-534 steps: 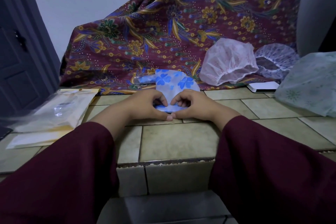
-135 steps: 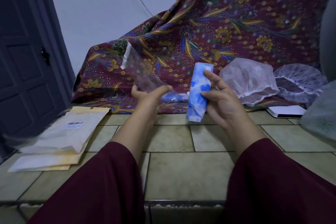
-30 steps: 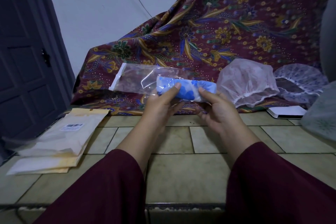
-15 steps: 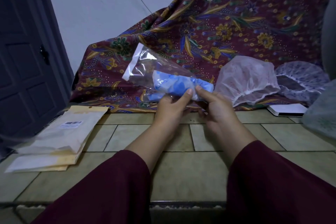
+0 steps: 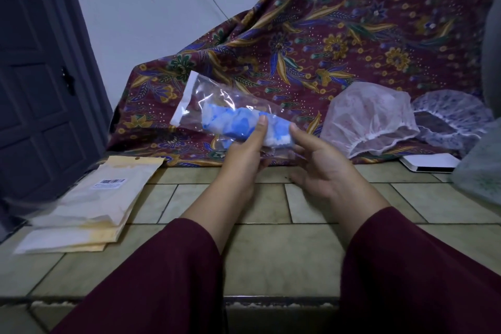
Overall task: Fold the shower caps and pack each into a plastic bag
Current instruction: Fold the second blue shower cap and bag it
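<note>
— While held above the tiled tabletop, where is the blue cap?
— Head view: rolled up inside the clear bag, in front of the patterned cloth.
— And the fingers?
— The left hand grips cap and bag. The right hand is released, forefinger at the bag's end.
— Anything else?
— Pink cap right, envelopes left.
</note>
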